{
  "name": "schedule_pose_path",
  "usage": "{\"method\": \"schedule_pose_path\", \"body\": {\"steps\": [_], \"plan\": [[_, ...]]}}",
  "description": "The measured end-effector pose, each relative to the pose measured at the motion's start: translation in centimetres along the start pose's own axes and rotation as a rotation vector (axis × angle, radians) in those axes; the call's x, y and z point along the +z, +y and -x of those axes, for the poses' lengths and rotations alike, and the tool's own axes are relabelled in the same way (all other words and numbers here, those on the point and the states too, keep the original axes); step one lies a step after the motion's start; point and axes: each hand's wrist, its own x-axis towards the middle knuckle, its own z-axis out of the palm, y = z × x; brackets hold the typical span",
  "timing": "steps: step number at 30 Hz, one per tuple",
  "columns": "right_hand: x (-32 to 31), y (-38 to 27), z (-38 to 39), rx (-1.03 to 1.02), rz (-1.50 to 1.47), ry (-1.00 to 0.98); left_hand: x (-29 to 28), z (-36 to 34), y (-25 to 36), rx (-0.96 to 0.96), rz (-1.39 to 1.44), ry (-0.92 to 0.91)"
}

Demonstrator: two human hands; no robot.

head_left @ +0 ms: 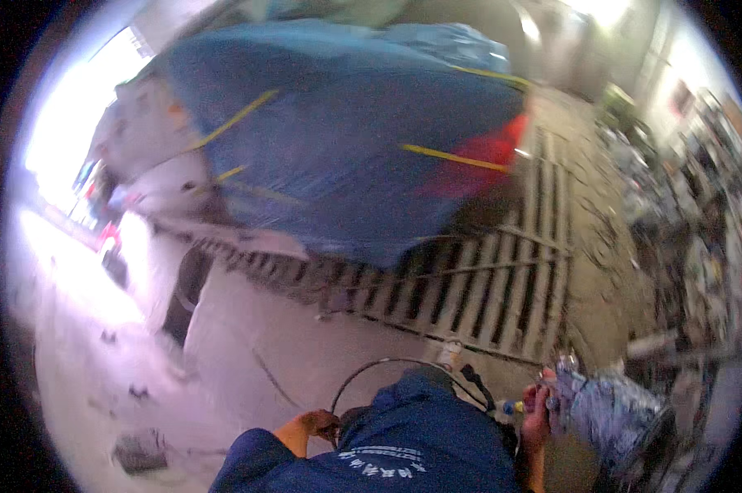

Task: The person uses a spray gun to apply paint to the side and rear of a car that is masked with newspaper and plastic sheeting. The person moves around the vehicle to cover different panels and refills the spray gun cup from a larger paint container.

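Observation:
My left hand is closed at the left side of my navy shirt, its fingers curled on a thin black hose. The hose arcs across in front of me toward my right side. There, my right hand is wrapped round what looks like a spray gun, blurred, with a shiny metal part above the fingers. A small blue and yellow fitting sits just left of that hand. Close to its right is a crumpled, plastic-covered bundle. Fine detail is smeared by motion.
Ahead stands a car body masked in blue plastic sheeting with yellow tape strips and a red patch uncovered. A slatted metal floor grating runs beneath and before it. Piled clutter lines the right wall. A dark box lies on the left floor.

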Motion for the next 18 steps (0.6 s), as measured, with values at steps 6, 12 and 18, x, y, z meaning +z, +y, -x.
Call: {"method": "schedule_pose_path", "body": {"steps": [6,12,18], "plan": [[-0.6,-2.9,-9.3,-0.248,0.273,0.199,-11.8,-5.4,11.4,-0.009,-0.132,-0.089],[-1.7,-5.9,-15.2,-0.254,0.204,0.367,-20.2,-9.8,22.1,-0.040,-0.231,-0.171],[-5.9,-8.2,-22.6,-0.299,0.005,0.427,-21.6,-11.0,31.2,-0.055,-0.223,-0.179]]}}
